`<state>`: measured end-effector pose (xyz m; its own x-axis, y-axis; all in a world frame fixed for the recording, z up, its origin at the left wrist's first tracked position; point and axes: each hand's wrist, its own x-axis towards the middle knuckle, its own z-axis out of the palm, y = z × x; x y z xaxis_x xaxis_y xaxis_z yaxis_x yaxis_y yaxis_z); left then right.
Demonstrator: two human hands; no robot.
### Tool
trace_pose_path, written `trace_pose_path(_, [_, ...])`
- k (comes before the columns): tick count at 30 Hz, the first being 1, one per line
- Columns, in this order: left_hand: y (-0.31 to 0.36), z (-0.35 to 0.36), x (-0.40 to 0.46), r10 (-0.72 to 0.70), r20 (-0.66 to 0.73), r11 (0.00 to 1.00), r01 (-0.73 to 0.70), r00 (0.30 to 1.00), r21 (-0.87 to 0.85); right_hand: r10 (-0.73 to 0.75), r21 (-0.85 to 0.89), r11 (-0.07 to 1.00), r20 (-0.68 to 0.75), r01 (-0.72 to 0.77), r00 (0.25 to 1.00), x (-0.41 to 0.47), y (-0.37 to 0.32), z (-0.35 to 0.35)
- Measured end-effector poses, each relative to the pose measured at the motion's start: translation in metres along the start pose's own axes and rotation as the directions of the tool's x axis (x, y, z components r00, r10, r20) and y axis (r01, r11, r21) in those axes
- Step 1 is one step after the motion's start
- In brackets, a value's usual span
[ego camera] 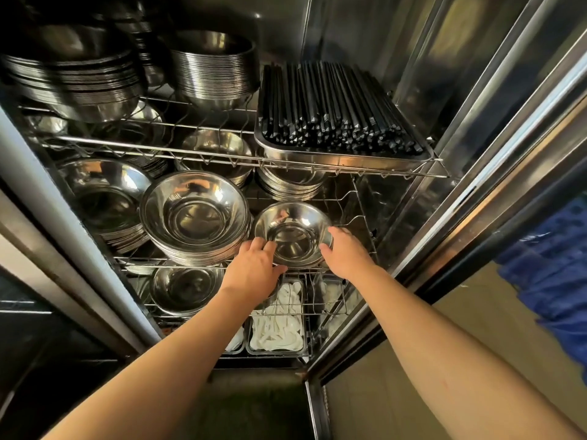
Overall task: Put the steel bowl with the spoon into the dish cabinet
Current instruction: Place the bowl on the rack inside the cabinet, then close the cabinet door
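Hands, two, bracket one steel bowl [292, 235] on the dish cabinet's middle wire shelf [359, 198]: left hand [255, 268] gripping its near-left rim, right hand [344, 249] its right rim. Bowl sits mouth-up, round; no spoon visible. One bowl stack [195, 214] stands just left.

I can't spot any spoon; my left hand [254, 268] hides the steel bowl's [293, 233] near rim.
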<state>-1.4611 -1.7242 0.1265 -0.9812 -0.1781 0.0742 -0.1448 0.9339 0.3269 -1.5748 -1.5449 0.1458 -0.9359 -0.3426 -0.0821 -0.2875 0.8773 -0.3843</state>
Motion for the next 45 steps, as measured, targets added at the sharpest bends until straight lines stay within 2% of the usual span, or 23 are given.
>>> trace_pose_path(9, [-0.021, -0.011, -0.016, 0.109, 0.067, 0.994, -0.108, 0.992, -0.027, 0.034, -0.092, 0.995, -0.014, -0.035, 0.999, -0.048, -0.009, -0.016])
trace_pose_path(14, [-0.022, -0.020, -0.038, 0.252, 0.085, 0.967, -0.247, 0.964, -0.067, 0.128, -0.075, 0.989, -0.038, -0.131, 0.991, -0.115, -0.014, -0.027])
trace_pose_path(19, [0.014, -0.035, -0.076, 0.411, 0.143, 0.910, -0.397, 0.900, -0.117, 0.156, -0.059, 0.985, -0.123, -0.164, 0.980, -0.204, -0.008, -0.049])
trace_pose_path(23, [0.068, -0.054, -0.122, 0.543, 0.093, 0.837, -0.529, 0.835, -0.138, 0.178, -0.075, 0.976, -0.268, -0.205, 0.947, -0.300, -0.001, -0.086])
trace_pose_path(28, [0.160, -0.085, -0.198, 0.695, -0.049, 0.707, -0.694, 0.718, -0.138, 0.151, -0.184, 0.944, -0.497, -0.274, 0.854, -0.434, 0.012, -0.140])
trace_pose_path(34, [0.283, -0.119, -0.319, 0.777, -0.249, 0.577, -0.812, 0.578, -0.085, -0.058, -0.238, 0.958, -0.706, -0.159, 0.706, -0.597, 0.030, -0.190])
trace_pose_path(37, [0.339, -0.128, -0.375, 0.788, -0.338, 0.533, -0.845, 0.515, -0.046, -0.104, -0.225, 0.968, -0.770, -0.114, 0.630, -0.658, 0.047, -0.205])
trace_pose_path(41, [0.402, -0.133, -0.438, 0.752, -0.443, 0.495, -0.862, 0.489, -0.110, -0.092, -0.192, 0.975, -0.812, -0.114, 0.576, -0.717, 0.080, -0.221])
trace_pose_path(43, [0.418, -0.129, -0.450, 0.729, -0.432, 0.519, -0.840, 0.531, -0.156, -0.075, -0.186, 0.974, -0.805, -0.131, 0.589, -0.726, 0.094, -0.225])
trace_pose_path(45, [0.437, -0.125, -0.461, 0.674, -0.418, 0.614, -0.776, 0.609, -0.141, -0.042, -0.165, 0.974, -0.802, -0.153, 0.596, -0.741, 0.108, -0.228])
